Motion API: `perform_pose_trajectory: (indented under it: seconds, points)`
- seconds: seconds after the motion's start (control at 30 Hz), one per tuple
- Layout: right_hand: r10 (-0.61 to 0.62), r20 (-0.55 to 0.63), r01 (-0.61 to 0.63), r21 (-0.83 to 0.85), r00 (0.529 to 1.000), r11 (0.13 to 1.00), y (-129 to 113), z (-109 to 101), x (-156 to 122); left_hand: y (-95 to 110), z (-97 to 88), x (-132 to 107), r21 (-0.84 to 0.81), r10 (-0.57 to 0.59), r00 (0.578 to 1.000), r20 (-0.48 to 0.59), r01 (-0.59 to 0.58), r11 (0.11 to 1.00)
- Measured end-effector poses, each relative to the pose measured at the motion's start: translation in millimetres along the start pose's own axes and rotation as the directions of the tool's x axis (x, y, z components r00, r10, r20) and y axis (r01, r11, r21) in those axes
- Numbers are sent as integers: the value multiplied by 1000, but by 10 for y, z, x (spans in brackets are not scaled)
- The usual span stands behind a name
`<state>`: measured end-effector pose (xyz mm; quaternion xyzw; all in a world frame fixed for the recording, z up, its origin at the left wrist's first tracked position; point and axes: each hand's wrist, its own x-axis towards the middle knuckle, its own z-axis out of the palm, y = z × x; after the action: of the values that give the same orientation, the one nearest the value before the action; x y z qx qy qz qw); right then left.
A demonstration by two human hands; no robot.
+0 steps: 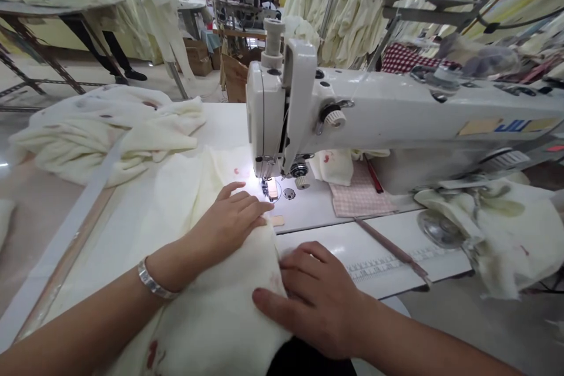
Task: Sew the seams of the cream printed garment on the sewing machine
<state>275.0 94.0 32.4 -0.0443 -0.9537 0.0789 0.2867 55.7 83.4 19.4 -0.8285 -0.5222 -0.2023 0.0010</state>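
Observation:
A white industrial sewing machine (396, 117) stands on the white table (335, 247). Cream fabric (220, 305) with small red prints lies under both my hands and runs up to the presser foot (271, 189). My left hand (229, 223) lies flat on the fabric, fingers stretched toward the needle, a silver bracelet on the wrist. My right hand (317, 299) rests on the fabric's right edge near the table front, fingers curled over the fold, thumb extended along the cloth.
A heap of cream fabric (106, 135) lies at the table's left back. A pink checked cloth (361, 197) sits under the machine arm. A ruler strip (388, 264) and a thin rod (388, 247) lie to the right. Hanging cream garments (348, 6) fill the background.

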Motion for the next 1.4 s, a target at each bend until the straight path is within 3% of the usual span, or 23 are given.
perform_pose_trajectory:
  seconds: [0.23, 0.47, 0.57, 0.67, 0.9, 1.0, 1.13, 1.27, 1.4]
  points:
    - [32, 65, -32, -7, 997, 999, 60, 142, -113, -26, -168, 53, -19, -143, 981, 127, 147, 989]
    - [69, 51, -72, 69, 996, 995, 82, 166, -139, 62, -163, 214, 29, -271, 935, 231, 272, 962]
    - [85, 31, -87, 96, 996, 992, 91, 192, -142, 142, -112, 257, 135, -292, 937, 190, 270, 953]
    - [90, 21, -92, 102, 996, 991, 89, 205, -141, 250, -30, 251, 219, -311, 948, 72, 290, 932]
    - [59, 41, -61, 42, 997, 997, 140, 122, -90, 447, 106, -99, 78, -231, 973, 11, 229, 970]
    - [14, 61, -13, -29, 998, 999, 238, 115, -27, 352, 85, -218, 22, -166, 985, 51, 165, 986]
    - [-33, 36, 36, -83, 999, 996, 385, 186, 81, 87, 53, -162, 21, -164, 981, 100, 163, 986]
    - [-12, 6, 13, -111, 1000, 994, 468, 265, 135, -108, 43, -52, 22, -161, 980, 117, 160, 987]
    - [20, 10, -19, -101, 1000, 995, 481, 266, 147, -154, 42, -29, 23, -135, 983, 121, 133, 991]
